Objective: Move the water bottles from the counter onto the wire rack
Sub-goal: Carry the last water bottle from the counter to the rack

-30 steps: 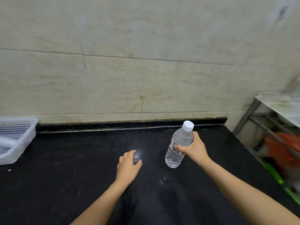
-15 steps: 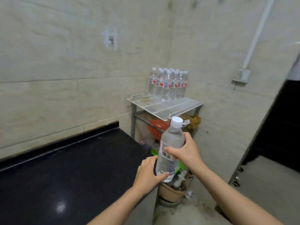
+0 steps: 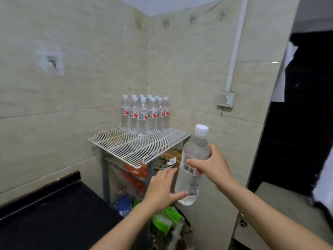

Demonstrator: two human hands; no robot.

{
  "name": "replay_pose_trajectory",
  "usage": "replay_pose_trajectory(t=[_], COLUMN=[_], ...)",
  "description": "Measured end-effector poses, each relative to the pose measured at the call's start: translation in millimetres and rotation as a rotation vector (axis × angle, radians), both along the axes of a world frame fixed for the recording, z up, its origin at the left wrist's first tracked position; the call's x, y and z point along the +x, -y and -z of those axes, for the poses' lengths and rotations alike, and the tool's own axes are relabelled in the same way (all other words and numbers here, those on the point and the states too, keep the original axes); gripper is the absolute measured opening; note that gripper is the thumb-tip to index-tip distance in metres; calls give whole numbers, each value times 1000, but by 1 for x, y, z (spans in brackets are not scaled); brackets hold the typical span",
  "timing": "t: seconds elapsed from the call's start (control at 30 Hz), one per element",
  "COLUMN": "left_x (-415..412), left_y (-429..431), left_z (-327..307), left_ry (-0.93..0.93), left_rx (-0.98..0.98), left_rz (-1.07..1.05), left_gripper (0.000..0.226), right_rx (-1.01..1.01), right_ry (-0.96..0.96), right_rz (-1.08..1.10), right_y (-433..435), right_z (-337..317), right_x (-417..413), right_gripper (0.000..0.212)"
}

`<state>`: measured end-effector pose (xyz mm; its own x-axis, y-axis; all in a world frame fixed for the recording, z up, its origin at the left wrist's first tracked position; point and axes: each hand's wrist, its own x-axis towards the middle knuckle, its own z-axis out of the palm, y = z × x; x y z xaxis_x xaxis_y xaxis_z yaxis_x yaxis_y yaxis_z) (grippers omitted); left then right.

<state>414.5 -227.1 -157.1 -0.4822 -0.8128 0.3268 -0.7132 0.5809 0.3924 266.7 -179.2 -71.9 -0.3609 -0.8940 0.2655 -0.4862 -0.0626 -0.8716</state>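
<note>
A clear water bottle [image 3: 193, 154] with a white cap is held upright in the air, right of the wire rack's front corner. My right hand [image 3: 213, 166] is wrapped around its middle at the label. My left hand [image 3: 163, 189] touches the bottle's lower part with its thumb, fingers spread. The white wire rack [image 3: 137, 147] stands in the wall corner. Several labelled water bottles [image 3: 144, 114] are grouped upright at its back. The black counter [image 3: 54, 213] lies at the lower left.
Under the rack sit orange, blue and green bags [image 3: 165, 219] and other clutter. A wall socket [image 3: 226, 99] and white conduit are on the right wall. A dark doorway [image 3: 299, 114] opens at the right.
The view has swung right from the counter to the rack. The bottle was lifted off the counter and carried toward the rack, and my left hand came up to its base.
</note>
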Motion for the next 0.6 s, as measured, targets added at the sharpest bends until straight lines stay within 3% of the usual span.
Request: replay_pose_trajectory(t=[0.07,0.13,0.2,0.33,0.6], left_x=[-5,-11,-20,-36,-48], left_y=[50,99,139,199,237], left_z=[-7,-11,-13,-6,21], left_ry=[130,201,254,385,549], left_rx=[-75,-108,-76,-7,-42], left_rz=[-54,-161,-242,-340,-508], left_gripper=[113,119,102,76,77], right_rx=[3,14,19,33,9], right_ry=[88,123,110,86,-20], right_rz=[11,2,6,32,-16], right_y=[47,92,133,207,352], right_z=[-8,-18,-22,-21,-36], right_x=[-20,-36,-51,-75,-110], right_gripper=[56,38,29,33,57])
